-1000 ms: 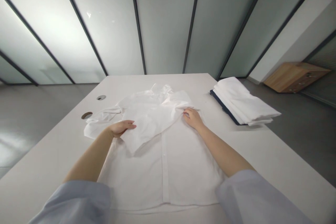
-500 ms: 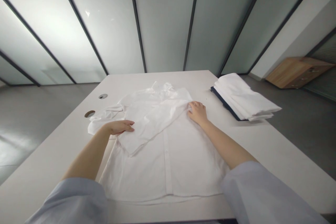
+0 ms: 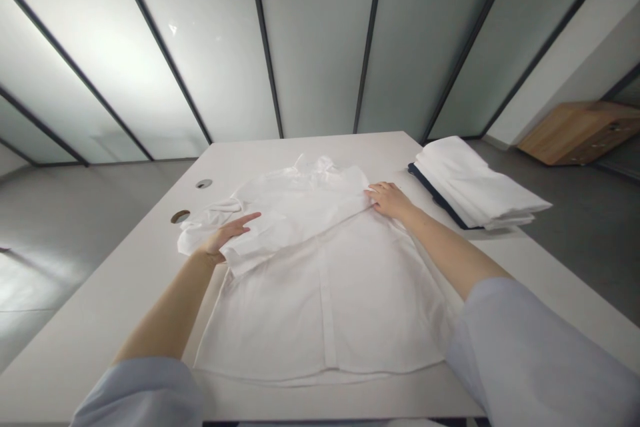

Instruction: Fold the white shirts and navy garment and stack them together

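Observation:
A white button-front shirt (image 3: 280,320) lies spread on the table, its hem toward me and its collar at the far end. One sleeve (image 3: 295,227) is laid slantwise across the front, its end near the left side. My left hand (image 3: 230,235) rests at that sleeve's end, index finger stretched out and thumb partly under the cloth. The other sleeve lies bunched beyond this hand at the left. On the right shoulder edge, my right hand (image 3: 387,199) lies with its fingers spread over the fold, touching the fabric.
A stack of folded white cloth (image 3: 475,180) with a dark navy piece (image 3: 440,200) beneath sits at the table's right edge. Two round holes (image 3: 181,216) pierce the white tabletop (image 3: 120,293) at left. Frosted glass panels and a wooden cabinet (image 3: 580,133) stand beyond.
My left hand has moved up a little and its index finger has stretched out. The crossing sleeve's near edge lies higher and flatter. My right hand stays at the shoulder fold.

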`<state>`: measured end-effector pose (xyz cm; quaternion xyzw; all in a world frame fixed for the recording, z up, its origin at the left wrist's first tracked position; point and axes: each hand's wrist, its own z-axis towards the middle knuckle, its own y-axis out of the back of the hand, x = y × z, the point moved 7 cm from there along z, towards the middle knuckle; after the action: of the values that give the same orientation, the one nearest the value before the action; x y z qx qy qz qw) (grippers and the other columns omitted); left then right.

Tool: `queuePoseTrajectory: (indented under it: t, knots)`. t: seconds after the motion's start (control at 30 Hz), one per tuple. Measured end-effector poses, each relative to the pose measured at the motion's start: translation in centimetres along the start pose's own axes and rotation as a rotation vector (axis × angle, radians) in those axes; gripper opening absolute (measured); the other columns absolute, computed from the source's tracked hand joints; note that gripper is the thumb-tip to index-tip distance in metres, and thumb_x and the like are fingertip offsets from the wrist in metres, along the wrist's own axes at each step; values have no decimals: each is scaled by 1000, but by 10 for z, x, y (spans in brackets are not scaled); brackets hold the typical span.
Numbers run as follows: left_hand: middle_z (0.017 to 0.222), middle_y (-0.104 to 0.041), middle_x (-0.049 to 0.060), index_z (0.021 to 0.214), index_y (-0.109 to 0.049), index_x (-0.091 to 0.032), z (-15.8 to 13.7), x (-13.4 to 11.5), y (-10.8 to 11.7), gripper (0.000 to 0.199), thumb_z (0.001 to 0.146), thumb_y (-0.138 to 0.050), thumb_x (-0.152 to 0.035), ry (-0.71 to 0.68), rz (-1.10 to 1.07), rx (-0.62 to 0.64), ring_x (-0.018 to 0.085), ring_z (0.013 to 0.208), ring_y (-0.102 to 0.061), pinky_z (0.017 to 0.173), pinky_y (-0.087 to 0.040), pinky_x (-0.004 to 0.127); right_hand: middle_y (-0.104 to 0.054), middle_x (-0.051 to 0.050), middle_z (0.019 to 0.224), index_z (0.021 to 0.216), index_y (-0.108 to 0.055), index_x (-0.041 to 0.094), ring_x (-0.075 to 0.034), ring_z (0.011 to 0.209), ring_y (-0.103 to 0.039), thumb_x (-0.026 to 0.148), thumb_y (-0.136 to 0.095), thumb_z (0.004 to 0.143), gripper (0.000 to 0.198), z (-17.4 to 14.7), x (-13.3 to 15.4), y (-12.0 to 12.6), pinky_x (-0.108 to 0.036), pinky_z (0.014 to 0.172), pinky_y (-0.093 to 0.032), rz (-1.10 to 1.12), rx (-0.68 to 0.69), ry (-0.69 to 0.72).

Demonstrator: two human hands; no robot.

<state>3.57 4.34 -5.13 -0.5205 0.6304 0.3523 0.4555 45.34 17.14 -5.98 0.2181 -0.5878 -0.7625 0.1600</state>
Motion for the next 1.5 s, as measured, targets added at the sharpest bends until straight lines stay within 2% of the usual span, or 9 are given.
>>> queuePoseTrajectory:
  t: [0.17,0.37,0.53,0.63,0.83,1.03,1.2,1.37,1.5]
  knots:
    - [114,-69,9,138,-52,-27,-12,5,2,71,70,-71,-32,111,70,35,14,73,-66,58,-48,20,-62,-13,128,117,-70,20,-29,117,-51,11,-51,84,38,-5,-9,2,-42,97,-35,10,-27,-36]
    - [115,-68,9,129,-59,-25,-18,24,-3,70,62,-79,-35,153,283,252,24,103,-65,80,-51,27,-66,-9,125,114,-72,23,-27,113,-56,10,-51,80,42,-20,-32,-12,-39,97,-40,135,14,-183]
    - [82,-69,5,127,-59,-19,14,18,16,60,72,-68,-44,71,667,-29,23,83,-66,75,-51,31,-66,-10,124,121,-66,18,-23,115,-59,22,-47,87,39,-14,-32,-11,-33,100,-41,331,-63,-284]
    - [105,-69,11,123,-60,-17,43,0,6,51,77,-60,-40,-157,1012,-270,26,101,-64,92,-47,36,-64,-13,127,126,-63,17,-26,116,-58,34,-44,94,41,-10,-20,-11,-36,99,-41,316,-69,-379]
    - [153,-36,15,143,-43,-16,100,3,-47,61,91,-42,-48,-296,1428,-213,30,141,-33,113,-29,44,-52,-11,143,135,-55,21,-29,124,-51,40,-38,97,45,-13,7,-27,-41,100,-41,140,154,-327]
    - [161,-18,12,151,-30,-20,112,10,-53,73,93,-30,-63,-300,1522,-133,30,148,-16,117,-18,45,-49,-8,146,132,-57,22,-25,130,-45,34,-31,98,44,-23,-5,-27,-41,103,-37,94,137,-314]
    - [160,-16,14,153,-27,-17,105,17,-57,81,90,-30,-68,-307,1554,-127,31,147,-16,117,-16,46,-63,-14,126,121,-64,17,-29,120,-53,35,-41,93,40,13,-14,-21,-41,100,-39,48,133,-389]
    - [160,-19,11,152,-30,-21,107,18,-57,78,90,-32,-69,-336,1531,-169,31,147,-16,118,-16,46,-32,-12,156,147,-38,19,-28,141,-31,51,-34,95,60,67,-4,-35,-41,110,-30,104,157,-370]
    - [160,-20,6,150,-34,-25,108,20,-51,67,96,-17,-61,-316,1477,-136,25,148,-16,118,-17,44,-26,-12,158,150,-34,18,-29,144,-25,57,-25,96,67,83,-10,-59,-45,113,-25,142,272,-426]
